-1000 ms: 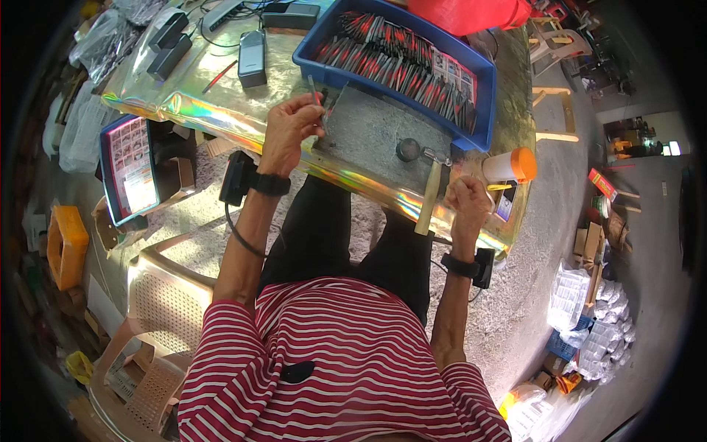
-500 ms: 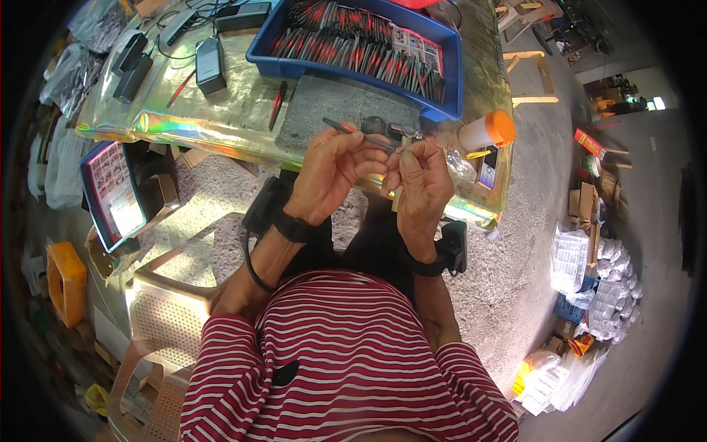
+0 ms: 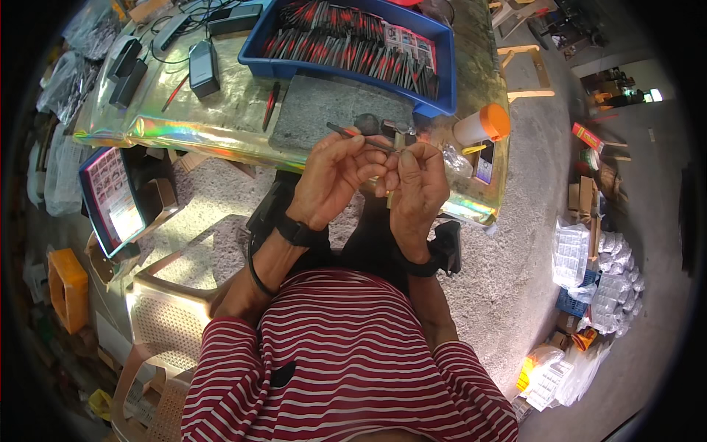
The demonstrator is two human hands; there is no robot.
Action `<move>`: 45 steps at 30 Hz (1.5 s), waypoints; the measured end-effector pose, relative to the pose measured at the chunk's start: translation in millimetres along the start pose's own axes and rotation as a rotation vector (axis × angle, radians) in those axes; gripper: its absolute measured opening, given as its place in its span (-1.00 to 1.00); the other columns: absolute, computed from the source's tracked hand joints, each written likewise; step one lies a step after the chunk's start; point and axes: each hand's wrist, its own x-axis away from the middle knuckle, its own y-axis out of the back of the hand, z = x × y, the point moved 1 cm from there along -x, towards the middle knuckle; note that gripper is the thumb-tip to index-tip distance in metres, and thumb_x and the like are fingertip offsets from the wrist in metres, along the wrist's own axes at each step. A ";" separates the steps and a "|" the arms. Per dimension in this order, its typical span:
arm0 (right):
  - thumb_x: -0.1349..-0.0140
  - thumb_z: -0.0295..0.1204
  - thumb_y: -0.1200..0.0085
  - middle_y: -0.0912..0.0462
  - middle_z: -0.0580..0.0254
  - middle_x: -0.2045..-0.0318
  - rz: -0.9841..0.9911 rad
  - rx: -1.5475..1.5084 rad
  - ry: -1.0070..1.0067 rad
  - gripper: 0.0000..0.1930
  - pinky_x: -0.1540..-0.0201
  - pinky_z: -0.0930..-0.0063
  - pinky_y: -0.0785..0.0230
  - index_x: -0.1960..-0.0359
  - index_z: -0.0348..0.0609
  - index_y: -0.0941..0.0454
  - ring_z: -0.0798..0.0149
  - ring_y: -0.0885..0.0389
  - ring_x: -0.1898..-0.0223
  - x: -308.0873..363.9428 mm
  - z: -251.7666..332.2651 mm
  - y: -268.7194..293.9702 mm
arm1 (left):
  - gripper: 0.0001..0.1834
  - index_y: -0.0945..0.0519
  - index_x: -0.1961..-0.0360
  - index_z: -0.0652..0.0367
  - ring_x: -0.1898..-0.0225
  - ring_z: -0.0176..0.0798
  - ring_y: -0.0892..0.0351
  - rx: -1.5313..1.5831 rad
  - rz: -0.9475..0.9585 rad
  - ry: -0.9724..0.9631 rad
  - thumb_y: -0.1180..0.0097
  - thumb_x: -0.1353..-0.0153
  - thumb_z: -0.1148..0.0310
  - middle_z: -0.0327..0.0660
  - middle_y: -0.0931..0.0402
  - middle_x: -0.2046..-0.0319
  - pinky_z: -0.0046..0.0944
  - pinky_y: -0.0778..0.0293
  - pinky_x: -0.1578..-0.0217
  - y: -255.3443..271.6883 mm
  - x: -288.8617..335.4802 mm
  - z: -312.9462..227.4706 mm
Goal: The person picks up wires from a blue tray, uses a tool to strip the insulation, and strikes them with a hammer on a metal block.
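Note:
My left hand [image 3: 335, 177] is closed, its thumb and fingers pinching a slim black-and-red tool [image 3: 341, 131] that points to the upper left. The tool's other end reaches my right hand [image 3: 421, 188], whose thumb and forefinger are pressed together on it. The fingertips hide that end. Just beyond the hands, a dark grey slab [image 3: 305, 110] rests on the table edge. A dark round piece [image 3: 366, 123] and a metal piece like a small hammer head [image 3: 398, 127] are by the slab's right part. Left of the slab lies another slim red-and-black tool [image 3: 271, 107].
Behind the slab, a blue bin [image 3: 353, 79] holds rows of red-and-black tools. An orange-lidded jar [image 3: 471, 129] stands at the right, near a clear plastic bag [image 3: 456, 162]. A grey box-shaped device [image 3: 204, 70] and cables sit at the left. A plastic chair [image 3: 166, 317] is beside me.
The whole view has shifted slightly, with the table sliding a little left. Both hands keep their grip on the tool, and the left fingers have moved only slightly.

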 end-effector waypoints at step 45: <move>-0.11 -0.49 0.11 -0.38 0.30 0.52 -0.039 -0.358 -0.490 -0.77 0.66 0.70 -0.14 0.19 -0.33 -0.33 0.56 -0.26 0.61 -21.9 -38.6 25.2 | -0.95 -0.35 0.36 0.24 0.53 -0.42 -0.45 -1.118 0.107 -0.336 0.16 -0.16 0.49 -0.20 -0.44 0.48 -0.48 -0.40 0.58 9.7 -44.0 -5.3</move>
